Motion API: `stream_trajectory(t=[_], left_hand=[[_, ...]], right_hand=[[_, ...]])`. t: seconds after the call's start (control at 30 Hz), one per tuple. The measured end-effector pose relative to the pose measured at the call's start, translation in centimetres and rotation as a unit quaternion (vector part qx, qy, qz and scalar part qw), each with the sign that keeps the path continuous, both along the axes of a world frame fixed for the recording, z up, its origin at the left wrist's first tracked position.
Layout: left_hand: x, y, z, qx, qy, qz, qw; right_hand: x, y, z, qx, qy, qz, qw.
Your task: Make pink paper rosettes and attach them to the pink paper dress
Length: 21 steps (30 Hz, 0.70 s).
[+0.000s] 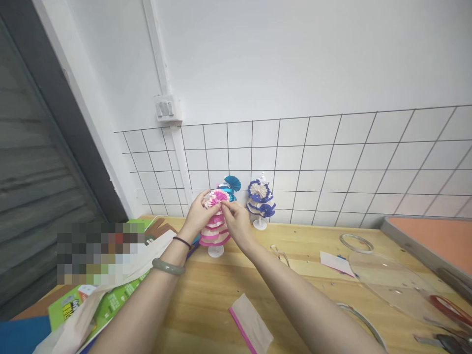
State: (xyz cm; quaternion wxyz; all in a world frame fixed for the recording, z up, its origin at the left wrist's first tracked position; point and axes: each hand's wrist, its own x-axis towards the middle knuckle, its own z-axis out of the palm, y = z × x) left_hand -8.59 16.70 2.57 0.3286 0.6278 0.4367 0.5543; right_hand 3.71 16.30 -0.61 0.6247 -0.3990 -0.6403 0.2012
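A pink pleated paper fan sits at the top of a small tiered pink-and-cream paper dress on a white stand. My left hand is closed around the upper left of it, thumb against the fan. From the right, my right hand pinches the fan's lower edge with thumb and fingertips. Partly hidden behind is a similar piece with a teal fan. To the right stands another tiered figure, cream with dark blue trim and fans.
Pink-edged cream strips lie on the wooden table. At right are a clear plastic sheet, a ring, red-handled scissors and an orange-topped tray. Green packaging and cream material lie left. A gridded wall rises behind.
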Motion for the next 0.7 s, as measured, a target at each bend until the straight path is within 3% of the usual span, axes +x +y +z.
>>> stream_trajectory(t=[0.3, 0.7], left_hand=[[-0.08, 0.33, -0.36, 0.001, 0.010, 0.001, 1.000], [-0.20, -0.06, -0.19, 0.018, -0.004, -0.026, 0.999]], right_hand=[[0.09, -0.10, 0.05, -0.043, 0.104, 0.071, 0.991], [0.55, -0.17, -0.14, 0.002, -0.003, 0.030, 1.000]])
